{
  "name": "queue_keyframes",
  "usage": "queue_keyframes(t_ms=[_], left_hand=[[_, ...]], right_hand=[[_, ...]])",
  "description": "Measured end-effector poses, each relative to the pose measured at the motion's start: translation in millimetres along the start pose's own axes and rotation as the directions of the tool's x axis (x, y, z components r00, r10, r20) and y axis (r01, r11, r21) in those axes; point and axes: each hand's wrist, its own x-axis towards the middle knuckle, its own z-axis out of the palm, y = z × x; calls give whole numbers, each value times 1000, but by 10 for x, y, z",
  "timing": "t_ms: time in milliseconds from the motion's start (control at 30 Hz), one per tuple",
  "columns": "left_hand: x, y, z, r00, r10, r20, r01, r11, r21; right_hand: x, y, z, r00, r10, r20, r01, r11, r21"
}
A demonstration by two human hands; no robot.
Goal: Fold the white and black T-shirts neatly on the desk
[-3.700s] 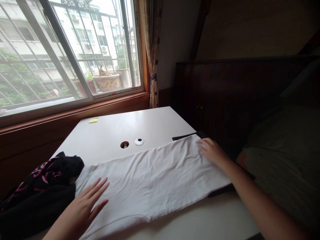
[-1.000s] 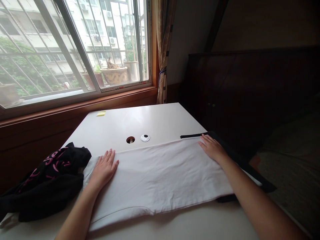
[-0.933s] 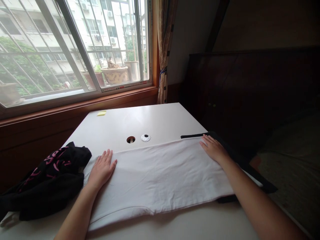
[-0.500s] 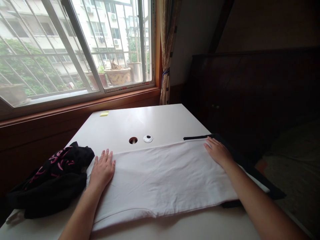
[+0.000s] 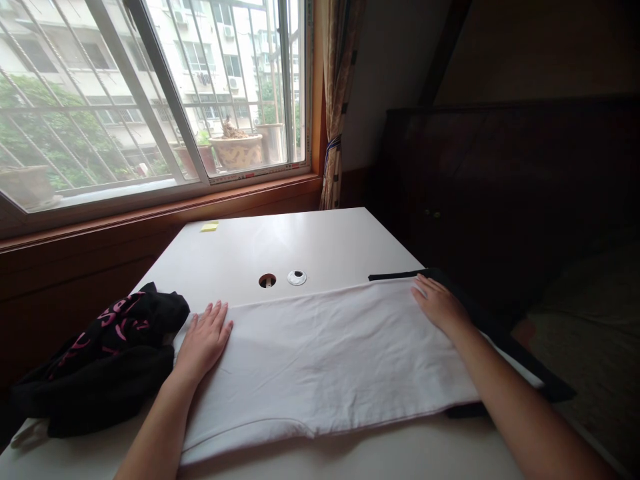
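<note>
White trousers (image 5: 320,360), folded lengthwise, lie across the table, with a curved seam along the near left edge. My left hand (image 5: 206,339) rests flat on their left end, fingers extended toward the window. On the right end, my right hand (image 5: 440,303) lies flat with its fingers pointing to the far left. Under that end a dark cloth (image 5: 543,373) sticks out on the far, right and near sides. Beside my left hand is a bunched black garment (image 5: 110,360) with pink markings.
The white table (image 5: 330,240) has a round hole (image 5: 267,281) and a round cable grommet (image 5: 297,277) beyond the trousers. A yellow sticky note (image 5: 209,227) is near the far left corner. Behind are a barred window, a tied curtain (image 5: 335,133) and dark furniture (image 5: 480,180) on the right.
Almost nothing differs. My left hand sits a touch lower and both hands keep their places on the white trousers; the view has shifted very slightly.
</note>
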Motion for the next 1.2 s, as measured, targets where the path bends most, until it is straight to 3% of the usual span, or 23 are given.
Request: queue_keyframes(t_ms=[300, 433, 567, 667, 767, 900, 1067, 1200], left_hand=[[10, -31, -1, 1000, -3, 5, 3, 1000, 5], [1, 54, -143, 999, 28, 29, -28, 1000, 0], [12, 434, -360, 984, 173, 37, -174, 984, 38], [49, 869, -429, 931, 362, 33, -363, 932, 14], [113, 1191, -364, 874, 485, 41, -483, 874, -49], [207, 1222, -206, 885, 465, 43, -459, 883, -100], [242, 994, -147, 898, 439, 18, -434, 893, -121], [196, 809, -151, 888, 459, 8, -454, 880, -142]], right_hand=[[-9, -10, -21, 999, -16, -28, 15, 999, -33], [-20, -212, -169, 988, -92, -120, 79, 991, -109], [-125, -777, -327, 921, -356, -160, 355, 934, -36], [-275, -1252, -333, 803, -595, 0, 594, 802, 64], [-382, -1472, -269, 780, -617, 104, 609, 787, 98], [-359, -1288, -229, 853, -502, 141, 495, 865, 83], [-270, -788, -237, 923, -338, 183, 323, 940, 106], [-257, -419, -194, 958, -244, 150, 229, 967, 109]])
